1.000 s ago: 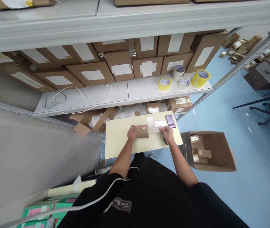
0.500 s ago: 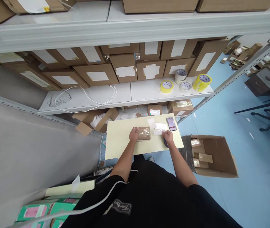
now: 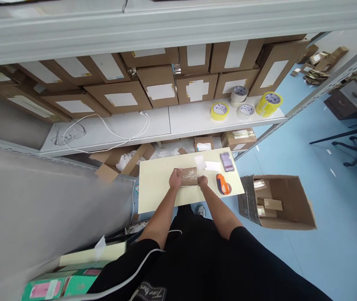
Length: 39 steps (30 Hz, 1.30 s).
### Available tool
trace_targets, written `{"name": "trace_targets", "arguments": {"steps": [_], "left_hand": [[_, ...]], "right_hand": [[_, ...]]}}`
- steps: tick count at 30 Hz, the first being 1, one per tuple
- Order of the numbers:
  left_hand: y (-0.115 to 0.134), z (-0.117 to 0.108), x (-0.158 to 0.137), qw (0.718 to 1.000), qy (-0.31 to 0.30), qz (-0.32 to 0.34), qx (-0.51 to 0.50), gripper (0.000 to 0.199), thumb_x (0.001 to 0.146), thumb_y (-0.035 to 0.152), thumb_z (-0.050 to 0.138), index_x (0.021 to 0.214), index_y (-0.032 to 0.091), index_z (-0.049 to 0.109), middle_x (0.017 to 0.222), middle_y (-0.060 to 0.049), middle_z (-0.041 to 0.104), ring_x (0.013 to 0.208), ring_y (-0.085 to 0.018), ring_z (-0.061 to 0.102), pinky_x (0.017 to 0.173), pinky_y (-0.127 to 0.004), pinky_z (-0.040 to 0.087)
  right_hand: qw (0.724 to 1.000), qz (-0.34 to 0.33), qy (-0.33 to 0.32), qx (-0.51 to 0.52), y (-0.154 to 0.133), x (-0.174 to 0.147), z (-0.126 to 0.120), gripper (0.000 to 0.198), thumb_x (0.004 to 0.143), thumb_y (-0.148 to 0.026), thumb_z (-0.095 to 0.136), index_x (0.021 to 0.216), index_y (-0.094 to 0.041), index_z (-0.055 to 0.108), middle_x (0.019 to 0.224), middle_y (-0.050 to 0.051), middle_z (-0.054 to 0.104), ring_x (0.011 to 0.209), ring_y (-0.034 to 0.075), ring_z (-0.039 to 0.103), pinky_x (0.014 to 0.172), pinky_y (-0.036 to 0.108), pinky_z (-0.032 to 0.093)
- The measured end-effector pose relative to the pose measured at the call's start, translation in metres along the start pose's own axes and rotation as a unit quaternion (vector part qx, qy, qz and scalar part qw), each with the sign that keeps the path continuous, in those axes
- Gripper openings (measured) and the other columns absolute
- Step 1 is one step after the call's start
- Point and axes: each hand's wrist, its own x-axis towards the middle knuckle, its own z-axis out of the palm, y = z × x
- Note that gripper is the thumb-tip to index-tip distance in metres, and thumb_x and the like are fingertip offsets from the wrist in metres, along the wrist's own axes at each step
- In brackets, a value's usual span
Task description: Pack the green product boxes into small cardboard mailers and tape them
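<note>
A small brown cardboard box [image 3: 189, 176] with shiny clear tape over its top lies on the pale yellow board [image 3: 153, 190]. My left hand [image 3: 175, 179] is closed on its left end. At its right end my right hand [image 3: 202, 181] is closed, fingers curled against the box's edge. Right of that hand lies an orange tape dispenser [image 3: 223, 184]. Behind the box are a white paper slip [image 3: 200, 162] and another white slip [image 3: 212, 166]. A phone [image 3: 227, 161], its screen blurred, rests near the board's far right corner.
Beyond the board stands a shelf [image 3: 187, 115] with labelled cartons, a white cable [image 3: 103, 121] and yellow tape rolls [image 3: 219, 111]. A large open carton [image 3: 294, 200] holding small boxes sits on the floor at right. An open box [image 3: 116, 161] lies behind the board's left side.
My right hand has moved left from the paper slips and the tape dispenser to the box's right end. The dispenser now shows fully. My left hand stays on the box.
</note>
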Motion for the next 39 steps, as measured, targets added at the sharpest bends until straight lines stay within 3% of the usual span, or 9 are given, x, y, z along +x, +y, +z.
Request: {"name": "trace_targets", "arguments": {"steps": [5,10,15,19,22,25,29,34,39], "left_hand": [[0.000,-0.002,0.003,1.000,0.000,-0.004,0.002,0.040,0.107,0.060,0.032,0.114,0.032,0.059,0.114,-0.005,0.076,0.107,-0.028,0.070,0.088,-0.036,0.050],[-0.003,-0.001,0.004,1.000,-0.005,-0.006,-0.002,0.041,0.107,0.061,0.031,0.114,0.032,0.058,0.113,-0.005,0.076,0.106,-0.028,0.070,0.086,-0.036,0.050],[-0.008,0.000,0.005,1.000,0.001,0.003,-0.006,0.040,0.106,0.062,0.032,0.112,0.032,0.059,0.112,-0.004,0.076,0.104,-0.028,0.070,0.087,-0.037,0.050],[-0.006,-0.002,0.007,1.000,-0.006,-0.003,-0.002,0.040,0.107,0.062,0.032,0.113,0.032,0.059,0.112,-0.004,0.077,0.104,-0.028,0.070,0.088,-0.037,0.051],[-0.003,-0.004,0.007,1.000,-0.007,-0.009,-0.007,0.039,0.107,0.061,0.033,0.114,0.032,0.059,0.115,-0.005,0.077,0.106,-0.029,0.070,0.089,-0.038,0.051],[-0.002,-0.006,0.008,1.000,-0.006,-0.018,-0.018,0.040,0.106,0.063,0.034,0.115,0.033,0.060,0.117,-0.005,0.077,0.108,-0.029,0.071,0.090,-0.038,0.051],[-0.001,-0.006,0.009,0.998,-0.016,-0.058,-0.037,0.050,0.102,0.071,0.036,0.120,0.032,0.062,0.117,-0.007,0.078,0.111,-0.031,0.071,0.091,-0.040,0.053],[0.001,-0.003,0.010,0.993,-0.042,-0.103,-0.038,0.075,0.093,0.085,0.036,0.122,0.023,0.068,0.122,-0.017,0.077,0.116,-0.040,0.070,0.095,-0.047,0.053],[-0.011,0.002,0.003,0.985,-0.039,-0.103,-0.132,0.073,0.089,0.082,0.053,0.129,0.022,0.069,0.131,-0.016,0.074,0.126,-0.039,0.066,0.106,-0.048,0.050]], "right_hand": [[0.993,0.039,0.019,-0.106,0.003,0.001,-0.015,0.041,0.091,-0.042,0.070,0.121,-0.019,0.055,0.116,0.018,0.074,0.108,0.031,0.072,0.083,0.037,0.054],[0.982,0.046,0.000,-0.182,0.015,-0.009,-0.010,0.038,0.093,-0.039,0.071,0.121,-0.020,0.053,0.116,0.018,0.075,0.110,0.031,0.072,0.083,0.035,0.052],[0.997,0.021,0.048,-0.063,0.025,-0.022,-0.003,0.028,0.103,-0.038,0.047,0.124,-0.022,0.059,0.107,0.009,0.078,0.101,0.025,0.074,0.083,0.031,0.053],[0.998,-0.053,0.018,0.042,0.019,-0.031,-0.003,0.052,0.106,-0.056,0.032,0.125,-0.024,0.068,0.120,0.009,0.077,0.117,0.026,0.070,0.095,0.032,0.053],[0.991,-0.066,-0.079,0.089,0.009,-0.036,0.002,0.061,0.100,-0.071,0.042,0.135,-0.028,0.067,0.127,0.006,0.076,0.124,0.028,0.067,0.102,0.035,0.052],[0.989,-0.045,-0.107,0.087,-0.001,-0.035,0.005,0.065,0.097,-0.075,0.046,0.139,-0.029,0.065,0.134,0.007,0.073,0.127,0.030,0.065,0.108,0.040,0.049],[0.979,-0.047,-0.165,0.106,-0.009,-0.024,-0.012,0.061,0.095,-0.070,0.055,0.128,-0.021,0.072,0.132,0.012,0.073,0.125,0.032,0.065,0.110,0.041,0.047],[0.949,-0.073,-0.243,0.188,-0.005,-0.015,-0.035,0.056,0.080,-0.066,0.077,0.109,-0.017,0.077,0.110,0.010,0.079,0.107,0.030,0.069,0.102,0.041,0.051],[0.919,-0.113,-0.232,0.300,0.005,-0.025,-0.026,0.069,0.076,-0.051,0.082,0.138,-0.025,0.067,0.125,0.008,0.076,0.116,0.030,0.068,0.105,0.043,0.051]]}}
